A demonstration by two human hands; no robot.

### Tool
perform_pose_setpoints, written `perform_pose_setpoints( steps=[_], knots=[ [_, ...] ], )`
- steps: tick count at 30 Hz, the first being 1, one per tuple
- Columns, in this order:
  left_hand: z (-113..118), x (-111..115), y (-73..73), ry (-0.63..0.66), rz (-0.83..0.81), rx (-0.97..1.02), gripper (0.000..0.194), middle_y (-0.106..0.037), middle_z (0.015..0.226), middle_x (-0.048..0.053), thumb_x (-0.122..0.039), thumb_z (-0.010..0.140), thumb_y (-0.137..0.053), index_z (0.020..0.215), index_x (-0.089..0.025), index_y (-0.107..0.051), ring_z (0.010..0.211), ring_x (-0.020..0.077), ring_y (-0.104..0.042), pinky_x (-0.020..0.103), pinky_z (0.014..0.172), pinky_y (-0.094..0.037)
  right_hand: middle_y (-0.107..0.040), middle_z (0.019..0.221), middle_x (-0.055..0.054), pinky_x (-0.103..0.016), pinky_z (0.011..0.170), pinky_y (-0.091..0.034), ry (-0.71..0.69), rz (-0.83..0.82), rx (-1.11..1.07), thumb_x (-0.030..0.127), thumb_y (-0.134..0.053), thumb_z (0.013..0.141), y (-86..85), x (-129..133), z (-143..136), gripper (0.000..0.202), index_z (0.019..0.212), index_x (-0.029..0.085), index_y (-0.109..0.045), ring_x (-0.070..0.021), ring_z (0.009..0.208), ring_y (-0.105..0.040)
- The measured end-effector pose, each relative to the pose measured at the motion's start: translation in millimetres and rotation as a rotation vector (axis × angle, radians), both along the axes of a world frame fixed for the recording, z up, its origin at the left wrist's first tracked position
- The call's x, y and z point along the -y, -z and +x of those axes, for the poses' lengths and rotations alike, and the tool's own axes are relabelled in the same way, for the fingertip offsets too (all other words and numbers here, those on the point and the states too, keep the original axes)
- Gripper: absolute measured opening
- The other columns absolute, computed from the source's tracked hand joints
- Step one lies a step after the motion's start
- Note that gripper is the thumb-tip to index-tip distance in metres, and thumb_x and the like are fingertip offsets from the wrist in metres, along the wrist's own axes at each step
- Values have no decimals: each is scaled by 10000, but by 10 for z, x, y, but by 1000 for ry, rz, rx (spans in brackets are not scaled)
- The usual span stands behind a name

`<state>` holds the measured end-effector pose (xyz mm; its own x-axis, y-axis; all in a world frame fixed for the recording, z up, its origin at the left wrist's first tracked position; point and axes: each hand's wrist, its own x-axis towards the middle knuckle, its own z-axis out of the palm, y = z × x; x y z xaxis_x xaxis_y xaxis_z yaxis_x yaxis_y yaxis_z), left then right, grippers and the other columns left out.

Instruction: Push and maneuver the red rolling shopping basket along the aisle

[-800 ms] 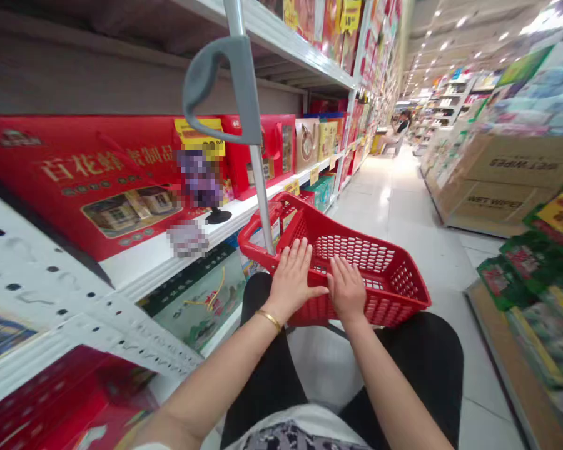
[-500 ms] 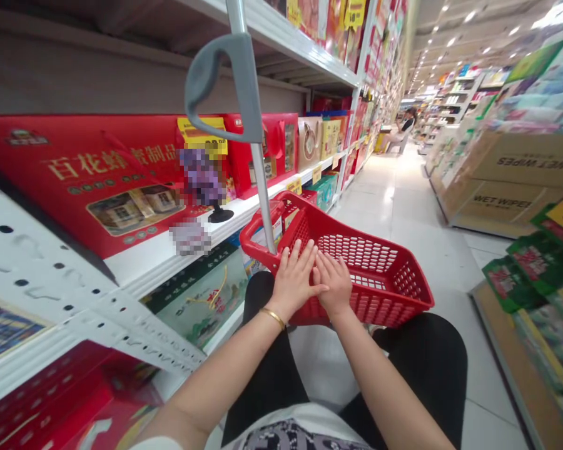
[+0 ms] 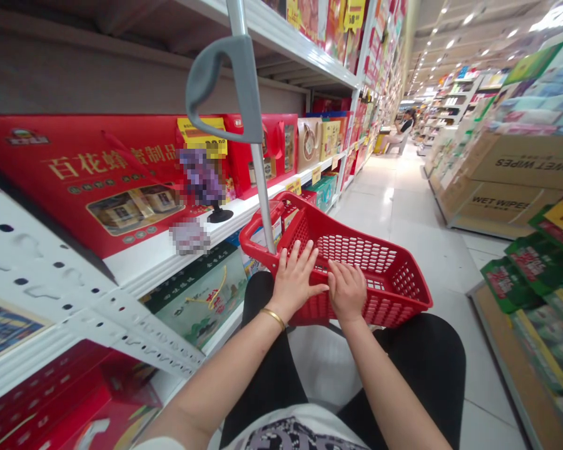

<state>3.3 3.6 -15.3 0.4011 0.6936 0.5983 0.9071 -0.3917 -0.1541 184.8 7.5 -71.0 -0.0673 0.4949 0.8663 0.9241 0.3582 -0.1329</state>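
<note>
My left grip (image 3: 293,284): splayed wide | my right grip (image 3: 348,294): fingers together, can't tell whether holding | both by the red basket (image 3: 389,309)

Bright ceiling lights (image 3: 468,19), glare on floor (image 3: 388,195), blurry right edge

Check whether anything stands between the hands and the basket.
Nothing visible does: the left hand and right hand are at the near side of the basket, though whether they touch it is unclear. The pole stands left of them, not between.
</note>
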Motion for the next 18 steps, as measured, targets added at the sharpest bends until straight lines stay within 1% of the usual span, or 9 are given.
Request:
perform_pose_setpoints(
  steps=[2,4,6,9,11,13,14,16,18],
  knots=[
    [-10,-1,-5,1,-4,-10,846,-208,1728,40,-741,972,-390,1635,-220,-330,1618,320,-90,566,1300,-56,-744,1269,-54,-473,1224,-326,-38,14,-4,271,-559,1011,-59,-68,-224,365,1362,254,-658,-225,1230,-618],
    [-17,0,-11,2,-13,-18,848,-201,1730,39,-735,977,-383,1642,-214,-309,1618,309,-94,555,1302,-55,-738,1293,-39,-505,1257,-274,-48,32,7,284,-568,1010,-92,-101,-331,362,1362,268,-654,-225,1268,-606],
    [-18,1,-16,6,-24,-20,851,-202,1730,36,-734,977,-383,1644,-212,-299,1618,304,-102,552,1303,-53,-707,1356,-31,-559,1276,-223,-28,23,49,300,-587,1006,-78,-86,-278,386,1389,289,-632,-244,1331,-573],
    [-6,8,-20,8,-33,-11,855,-207,1729,37,-738,976,-382,1641,-207,-306,1618,301,-99,550,1304,-46,-641,1454,-34,-614,1275,-201,26,-17,111,309,-603,1002,20,6,16,460,1461,316,-565,-278,1414,-516],
    [6,14,-22,7,-36,0,860,-208,1729,46,-742,977,-371,1641,-198,-307,1620,295,-89,542,1306,-43,-596,1502,-56,-622,1267,-230,75,-22,108,297,-595,1007,91,68,223,519,1517,309,-501,-295,1459,-475],
    [16,19,-25,2,-36,10,868,-205,1729,57,-743,980,-355,1644,-187,-295,1622,286,-77,534,1307,-41,-508,1574,-111,-613,1252,-282,114,-14,77,276,-567,1017,135,95,338,598,1588,257,-391,-312,1516,-401],
    [19,21,-26,-2,-37,13,875,-204,1729,64,-743,981,-351,1647,-180,-285,1622,284,-72,530,1307,-42,-448,1610,-145,-603,1245,-307,125,-9,56,263,-548,1023,145,92,346,638,1618,218,-322,-318,1541,-356],
    [23,24,-28,-10,-37,13,889,-199,1730,76,-742,980,-353,1651,-165,-266,1623,285,-63,524,1308,-45,-347,1651,-198,-585,1238,-336,117,3,25,240,-511,1032,144,58,268,694,1647,151,-202,-322,1569,-292],
    [23,25,-28,-18,-38,5,900,-193,1730,83,-739,980,-359,1654,-152,-253,1623,287,-60,519,1308,-46,-316,1661,-207,-573,1242,-344,64,13,23,237,-490,1039,123,2,99,708,1654,135,-154,-314,1575,-275]
  ],
)
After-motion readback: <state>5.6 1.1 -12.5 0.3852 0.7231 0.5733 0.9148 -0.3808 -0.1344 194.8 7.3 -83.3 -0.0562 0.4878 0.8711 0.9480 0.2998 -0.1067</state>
